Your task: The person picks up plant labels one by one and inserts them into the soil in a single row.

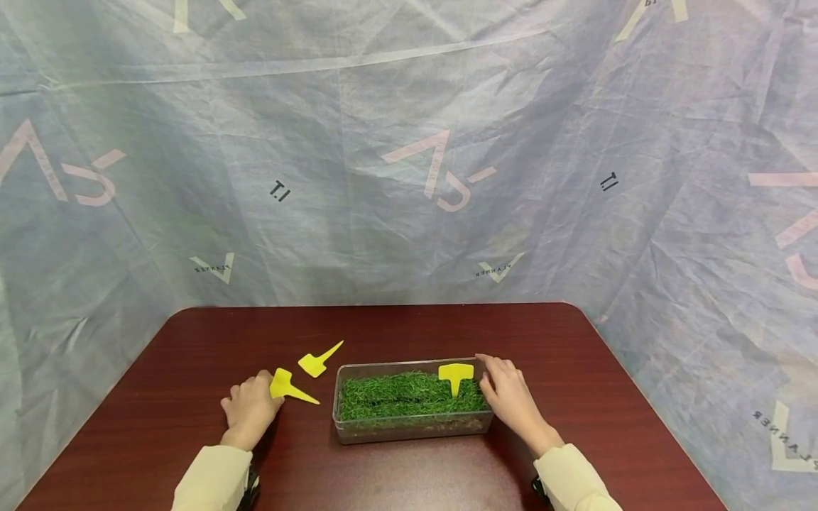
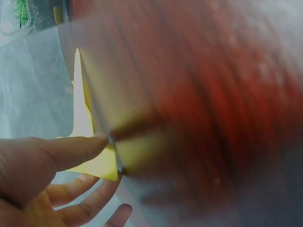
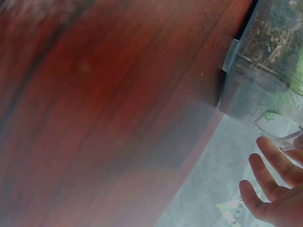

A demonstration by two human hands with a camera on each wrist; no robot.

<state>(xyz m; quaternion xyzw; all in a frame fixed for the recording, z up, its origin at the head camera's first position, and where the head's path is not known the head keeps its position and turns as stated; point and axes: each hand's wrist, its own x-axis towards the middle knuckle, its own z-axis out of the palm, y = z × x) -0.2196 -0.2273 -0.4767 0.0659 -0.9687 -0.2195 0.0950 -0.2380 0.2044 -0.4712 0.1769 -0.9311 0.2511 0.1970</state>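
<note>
In the head view my left hand (image 1: 251, 406) is left of the planter box, close over the table. It pinches a T-shaped yellow plant label (image 2: 84, 113) by its broad head, thumb on one face, pointed stem free. A second yellow plant label (image 1: 314, 363) lies on the table just beyond that hand. A clear plastic box (image 1: 415, 430) holds green grass (image 1: 396, 396) over brownish matter. In the grass, towards the right end, a third yellow label (image 1: 456, 373) stands upright. My right hand (image 1: 511, 397) rests at the box's right end, touching the rim with fairly straight, spread fingers.
The dark red wooden table (image 1: 409, 479) has rounded far corners. Grey printed fabric (image 1: 345, 177) hangs behind it and along both sides. Dark straps circle both wrists at the cream sleeves (image 1: 214, 479).
</note>
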